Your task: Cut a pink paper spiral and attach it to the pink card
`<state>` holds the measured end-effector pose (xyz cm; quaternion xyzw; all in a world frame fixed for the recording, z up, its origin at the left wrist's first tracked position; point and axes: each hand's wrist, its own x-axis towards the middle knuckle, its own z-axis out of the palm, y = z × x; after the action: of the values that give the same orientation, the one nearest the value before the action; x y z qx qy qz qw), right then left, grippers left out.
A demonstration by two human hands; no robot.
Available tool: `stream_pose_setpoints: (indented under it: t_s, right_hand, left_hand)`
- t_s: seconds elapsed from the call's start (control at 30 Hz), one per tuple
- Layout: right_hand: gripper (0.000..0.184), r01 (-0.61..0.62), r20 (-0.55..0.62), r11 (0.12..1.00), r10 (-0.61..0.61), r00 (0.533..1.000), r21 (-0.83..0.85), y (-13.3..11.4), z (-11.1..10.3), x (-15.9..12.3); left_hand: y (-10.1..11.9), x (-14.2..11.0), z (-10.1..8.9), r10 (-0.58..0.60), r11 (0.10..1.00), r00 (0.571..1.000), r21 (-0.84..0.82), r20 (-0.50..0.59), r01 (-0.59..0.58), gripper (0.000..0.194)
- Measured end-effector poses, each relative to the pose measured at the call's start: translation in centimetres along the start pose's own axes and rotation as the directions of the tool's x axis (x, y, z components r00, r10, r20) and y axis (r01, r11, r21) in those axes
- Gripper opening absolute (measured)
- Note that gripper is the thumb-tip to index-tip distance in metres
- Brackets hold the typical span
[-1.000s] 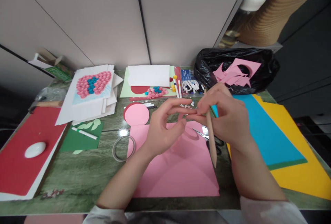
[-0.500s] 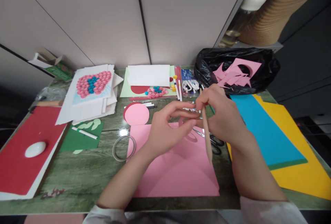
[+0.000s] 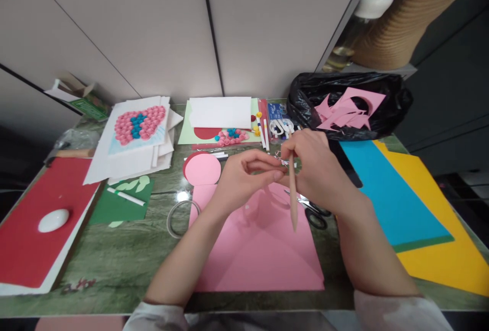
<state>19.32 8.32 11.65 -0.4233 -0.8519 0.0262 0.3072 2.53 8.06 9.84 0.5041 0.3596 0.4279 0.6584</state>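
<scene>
My right hand (image 3: 321,165) is closed around a pointed wooden stick (image 3: 293,201), whose tip hangs down toward me. Thumb and fingers of my left hand (image 3: 239,181) are pinched together, meeting the right fingertips. Whatever lies between them is hidden. Below both hands is a pink paper sheet (image 3: 260,259) on the table. Black-handled scissors (image 3: 316,216) lie at its right edge, partly under my right hand. A roll of tape (image 3: 171,224) overlaps its left edge, and a pink paper circle (image 3: 202,169) sits just above its upper left corner.
On the right, a black bag (image 3: 301,102) holds pink paper scraps (image 3: 349,109), with blue paper (image 3: 385,193) and yellow paper (image 3: 451,270) nearer me. At left are red paper (image 3: 34,249), a white egg-shaped object (image 3: 53,220), green paper (image 3: 126,214) and paper-rose artwork (image 3: 139,125).
Both hands have stayed together while the right hand and its wooden stick shifted left and slightly down. More of the scissors and a dark flat object beside the blue paper now show.
</scene>
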Motion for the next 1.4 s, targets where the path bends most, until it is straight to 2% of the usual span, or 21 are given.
stream_pose_setpoints:
  t_s: [0.17, 0.27, 0.37, 0.5, 0.63, 0.73, 1.0, 1.23, 1.4]
  right_hand:
    - [0.024, -0.097, 0.042, 0.993, 0.094, 0.995, 0.072, -0.2, -0.6, -0.2]
    - [0.023, -0.182, 0.014, 0.973, 0.182, 0.983, 0.143, -0.4, -0.9, -0.4]
    - [0.022, -0.208, -0.020, 0.961, 0.215, 0.976, 0.184, -0.5, -0.9, -0.5]
    - [0.019, -0.129, -0.069, 0.973, 0.145, 0.987, 0.191, -0.5, -0.7, -0.4]
    - [0.020, 0.004, -0.136, 0.984, 0.021, 0.990, 0.178, -0.3, -0.5, -0.2]
    - [0.021, 0.044, -0.183, 0.984, -0.012, 0.983, 0.174, -0.3, -0.5, -0.1]
    - [0.021, 0.036, -0.169, 0.992, -0.016, 0.986, 0.118, 0.0, -0.5, -0.2]
    - [0.016, 0.033, -0.233, 0.999, -0.022, 0.972, 0.043, 0.2, -0.4, -0.2]
    - [0.020, 0.018, -0.191, 1.000, -0.020, 0.981, -0.013, 0.1, -0.5, -0.3]
  left_hand:
    - [0.0, 0.0, -0.1, 0.056, 0.998, 0.991, 0.033, -0.122, -0.053, 0.020]
    - [0.1, -0.1, -0.1, 0.088, 0.996, 0.987, 0.033, -0.132, -0.084, 0.021]
    - [0.2, -0.2, 0.0, 0.100, 0.994, 0.985, 0.053, -0.141, -0.093, 0.021]
    - [0.4, -0.4, 0.1, 0.084, 0.996, 0.988, 0.033, -0.126, -0.081, 0.024]
    - [0.6, -0.6, 0.2, 0.092, 0.993, 0.993, -0.069, -0.072, -0.097, 0.028]
    - [0.7, -0.8, 0.2, 0.088, 0.986, 0.995, -0.137, -0.047, -0.094, 0.032]
    - [0.1, -0.6, 0.6, 0.056, 0.994, 0.996, -0.087, -0.077, -0.062, 0.035]
    - [0.0, -0.6, 1.0, 0.064, 0.986, 0.994, -0.151, -0.089, -0.077, 0.032]
    - [-0.2, -0.5, 0.9, 0.044, 0.993, 0.994, -0.106, -0.102, -0.055, 0.034]
